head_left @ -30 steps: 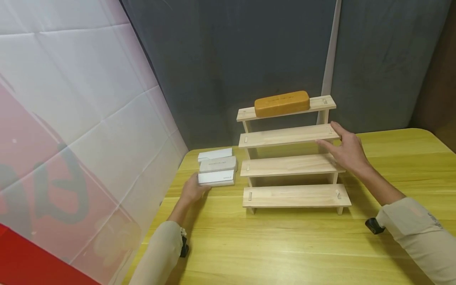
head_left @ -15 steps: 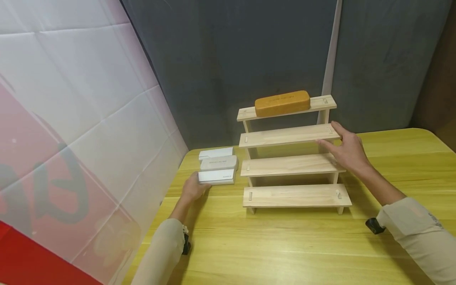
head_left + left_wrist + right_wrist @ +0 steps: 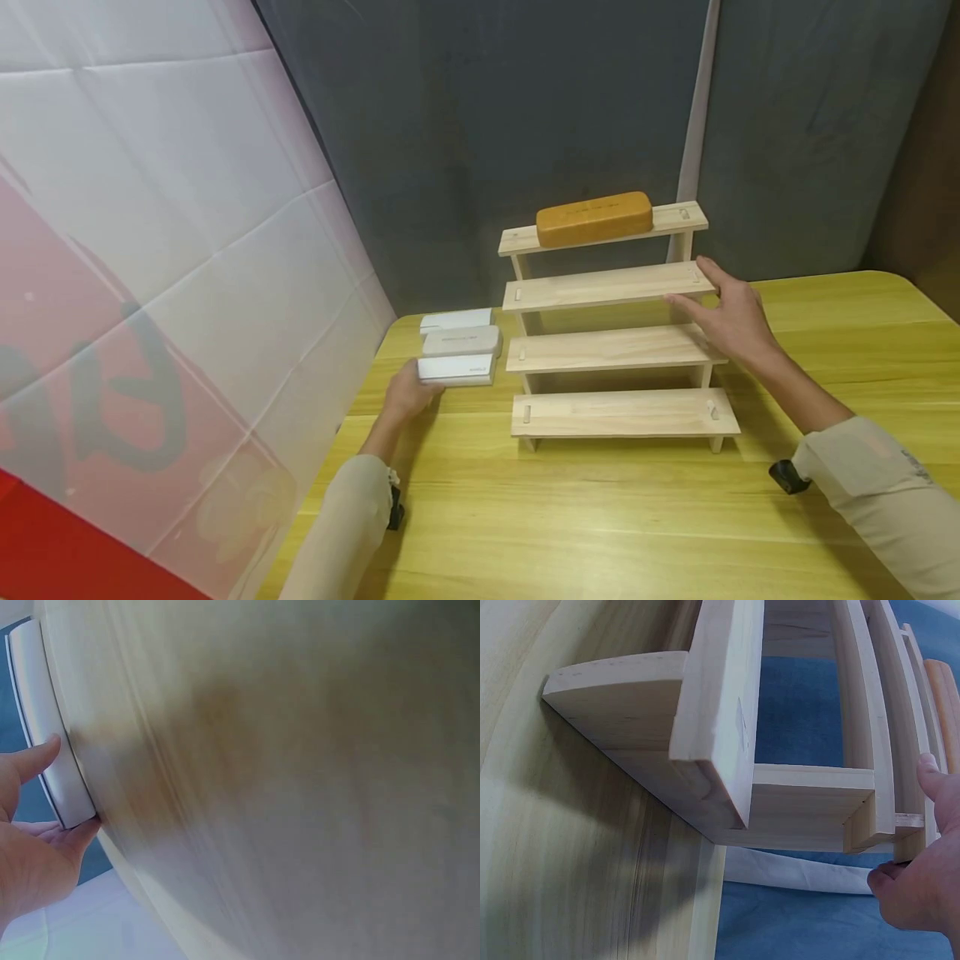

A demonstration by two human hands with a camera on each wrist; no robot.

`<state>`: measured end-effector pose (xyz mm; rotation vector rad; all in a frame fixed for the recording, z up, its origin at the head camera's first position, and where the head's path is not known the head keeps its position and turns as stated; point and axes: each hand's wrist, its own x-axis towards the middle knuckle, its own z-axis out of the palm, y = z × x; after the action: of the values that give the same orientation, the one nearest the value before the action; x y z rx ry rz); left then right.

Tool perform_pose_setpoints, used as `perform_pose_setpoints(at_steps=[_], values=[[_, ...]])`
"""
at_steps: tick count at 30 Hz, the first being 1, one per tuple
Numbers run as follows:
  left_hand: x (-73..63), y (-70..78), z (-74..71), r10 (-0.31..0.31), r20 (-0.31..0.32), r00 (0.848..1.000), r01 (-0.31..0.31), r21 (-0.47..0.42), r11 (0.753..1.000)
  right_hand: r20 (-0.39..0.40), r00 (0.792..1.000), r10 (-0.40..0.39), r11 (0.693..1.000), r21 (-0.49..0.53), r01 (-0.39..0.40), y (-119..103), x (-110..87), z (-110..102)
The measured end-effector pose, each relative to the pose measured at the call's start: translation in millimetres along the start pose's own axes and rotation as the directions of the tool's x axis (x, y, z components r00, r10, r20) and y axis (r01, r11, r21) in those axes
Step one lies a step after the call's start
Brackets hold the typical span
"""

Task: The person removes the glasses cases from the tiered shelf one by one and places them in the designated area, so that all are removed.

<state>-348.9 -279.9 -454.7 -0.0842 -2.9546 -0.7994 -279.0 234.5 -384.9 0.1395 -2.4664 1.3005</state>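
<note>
My left hand (image 3: 407, 392) grips the left end of a white glasses case (image 3: 454, 369), the nearest of three cases lying in a row on the table. In the left wrist view the thumb lies along the front of this case, with the other fingers at its end. Right behind it are a grey glasses case (image 3: 461, 340) and another white case (image 3: 456, 320). My right hand (image 3: 731, 318) holds the right end of the second shelf from the top on a stepped wooden rack (image 3: 607, 285), thumb on the front edge. An orange glasses case (image 3: 594, 220) lies on the top shelf.
The rack stands on a yellow wood-grain table (image 3: 570, 517), just right of the row of cases. Behind the table hangs a dark grey cloth (image 3: 480, 150). A white printed sheet (image 3: 187, 208) borders the left side.
My left hand has shifted slightly away from me with the white case, and the two cases behind it have moved back a little too. The right hand and the rack stay put.
</note>
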Motion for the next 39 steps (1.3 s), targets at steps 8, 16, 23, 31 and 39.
perform_pose_setpoints(at_steps=[8,16,23,31,39], values=[[3.7,-0.8,0.4,0.002,-0.028,1.0,-0.002,0.018,1.0,0.003,1.0,-0.001,1.0,0.004,0.001,-1,-0.8,0],[6.6,-0.2,1.8,-0.007,-0.03,1.0,0.007,0.008,1.0,0.008,1.0,0.002,1.0,0.007,-0.002,-1,-0.8,-1],[9.4,0.8,4.3,-0.02,-0.031,0.999,0.019,-0.003,1.0,0.011,1.0,0.007,1.0,0.004,-0.007,-1,-2.0,-1],[13.0,3.3,6.2,-0.061,-0.028,0.998,0.061,-0.005,0.998,0.006,1.0,0.001,1.0,0.006,-0.001,-1,-2.1,0],[13.7,5.4,6.3,-0.044,-0.045,0.998,0.045,0.013,0.999,0.0,1.0,-0.017,1.0,0.01,0.017,-1,-2.3,0]])
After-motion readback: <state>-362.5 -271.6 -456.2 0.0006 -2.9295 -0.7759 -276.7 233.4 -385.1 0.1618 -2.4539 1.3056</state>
